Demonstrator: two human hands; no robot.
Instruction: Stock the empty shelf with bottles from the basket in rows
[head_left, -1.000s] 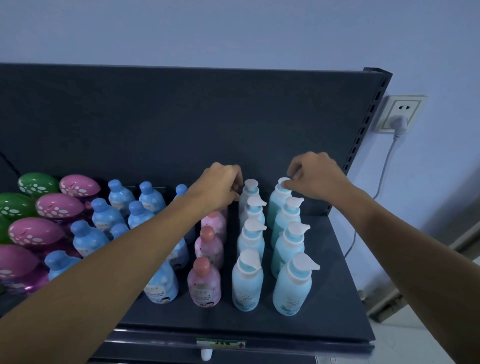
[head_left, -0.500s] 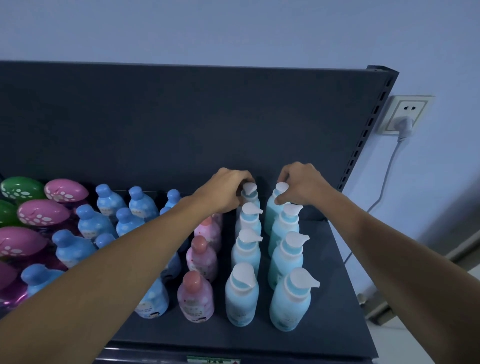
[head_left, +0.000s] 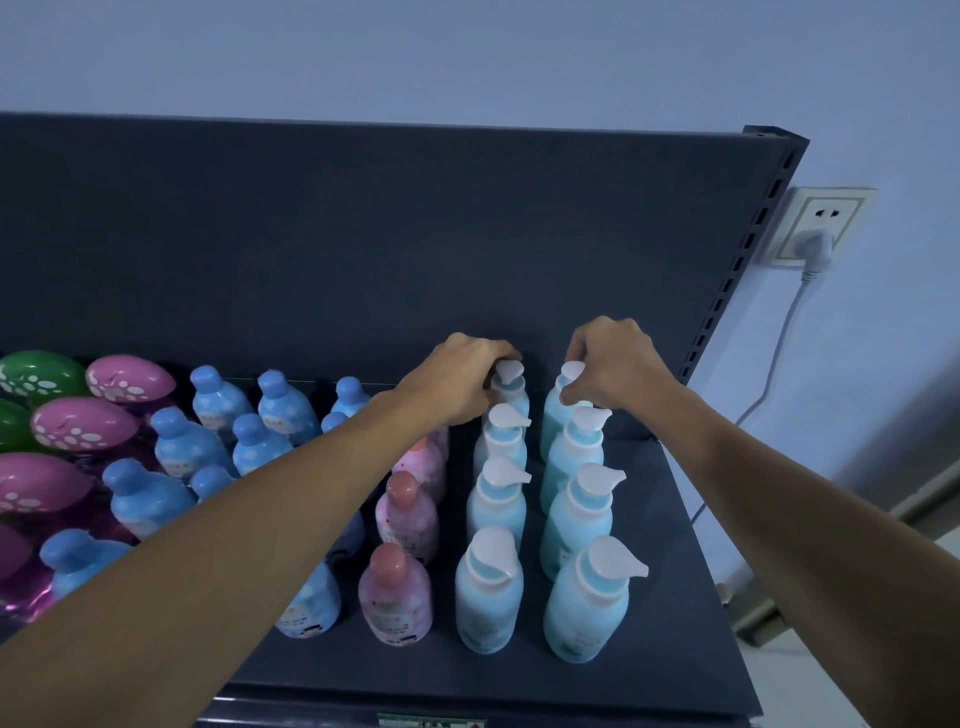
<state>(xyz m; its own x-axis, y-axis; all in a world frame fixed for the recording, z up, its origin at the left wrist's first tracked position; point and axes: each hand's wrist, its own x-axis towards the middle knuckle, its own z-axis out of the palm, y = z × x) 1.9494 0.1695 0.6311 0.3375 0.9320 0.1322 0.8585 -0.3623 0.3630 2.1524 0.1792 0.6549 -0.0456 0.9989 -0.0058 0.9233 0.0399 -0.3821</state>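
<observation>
Two rows of light blue pump bottles with white heads stand on the dark shelf (head_left: 670, 613), running front to back. My left hand (head_left: 460, 382) grips the neck of the rearmost bottle of the left row (head_left: 511, 387), its fingers curled beside the white pump head. My right hand (head_left: 610, 366) pinches the pump head of the rearmost bottle of the right row (head_left: 563, 410). Both rear bottles stand upright against the back panel. The basket is out of view.
Left of the pump bottles stands a row of pink bottles (head_left: 397, 592), then rows of blue bottles (head_left: 150, 499), then pink and green dotted containers (head_left: 83, 423) at far left. A wall socket with a plugged cable (head_left: 815, 236) is at the right. Bare shelf lies right of the bottles.
Both hands have stayed on the two rearmost pump bottles. The view has shifted a little, with the hands slightly lower against the back panel.
</observation>
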